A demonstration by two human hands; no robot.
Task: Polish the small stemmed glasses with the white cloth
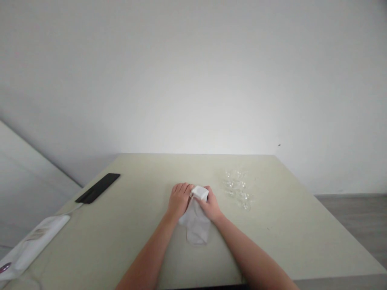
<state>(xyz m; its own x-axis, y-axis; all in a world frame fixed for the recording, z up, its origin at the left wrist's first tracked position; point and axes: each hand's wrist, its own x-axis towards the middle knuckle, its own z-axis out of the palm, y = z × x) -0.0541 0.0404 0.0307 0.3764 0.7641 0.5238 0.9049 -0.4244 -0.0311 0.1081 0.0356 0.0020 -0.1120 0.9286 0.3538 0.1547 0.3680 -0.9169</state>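
A small white box-like object [200,192] is between my two hands, near the middle of the table. My right hand [211,206] is closed round its right side, with the thumb across the near face. On the other side, my left hand [179,199] is closed at the upper edge of a thin white cloth [198,227], its fingertips close to the box; its thumb is hidden. The cloth hangs from between the hands, and its lower end lies towards me on the tabletop. Whether it is a flat cloth or a pouch, I cannot tell.
Several clear, shiny round pieces [237,187] lie in a cluster to the right on the pale table [145,169]. At the left edge are a flat black object [98,188] and a white power strip [36,241] with a cable. A wall [193,80] stands behind.
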